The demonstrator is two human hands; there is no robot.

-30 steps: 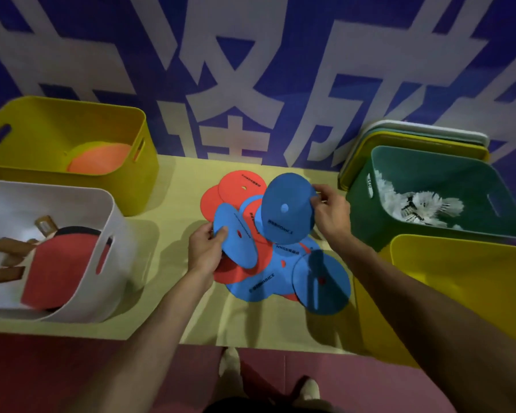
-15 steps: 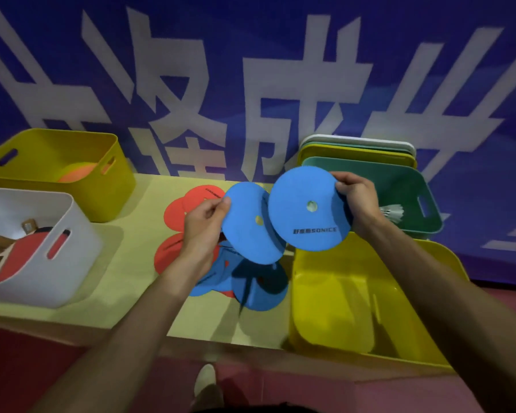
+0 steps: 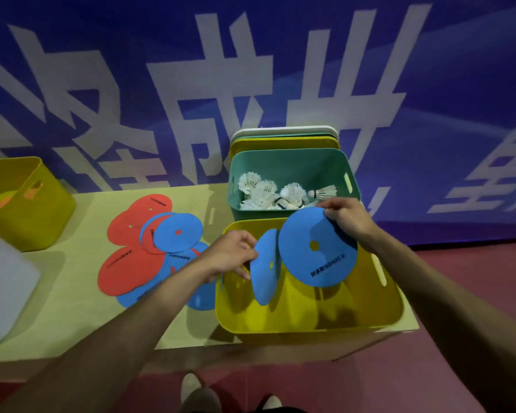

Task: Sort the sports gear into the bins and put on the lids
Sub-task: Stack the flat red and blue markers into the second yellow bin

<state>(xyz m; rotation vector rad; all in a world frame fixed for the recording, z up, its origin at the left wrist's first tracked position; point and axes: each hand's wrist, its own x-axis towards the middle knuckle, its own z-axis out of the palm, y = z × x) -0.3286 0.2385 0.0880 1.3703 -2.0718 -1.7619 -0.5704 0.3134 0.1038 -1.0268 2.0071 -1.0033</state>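
My left hand [image 3: 231, 254] pinches a blue flat disc [image 3: 264, 268] by its edge, held on end over the near yellow bin [image 3: 307, 321]. A second, larger-looking blue disc [image 3: 316, 248] with dark lettering is pinched at its top rim by my right hand [image 3: 347, 217], also above that bin. The bin's floor looks bare. A pile of red and blue discs [image 3: 149, 245] lies on the yellow-green table [image 3: 72, 308] to the left.
A green bin [image 3: 292, 165] with white shuttlecocks [image 3: 268, 192] stands behind the yellow bin, with several lids [image 3: 283, 137] leaning on the blue banner wall. At far left are another yellow bin [image 3: 36, 210] and a white bin [image 3: 3, 293]. My shoes [image 3: 191, 389] show below.
Both hands have carried their blue discs rightward from above the pile to over the near yellow bin. The view has swung right, so the left bins have slid toward the edge.
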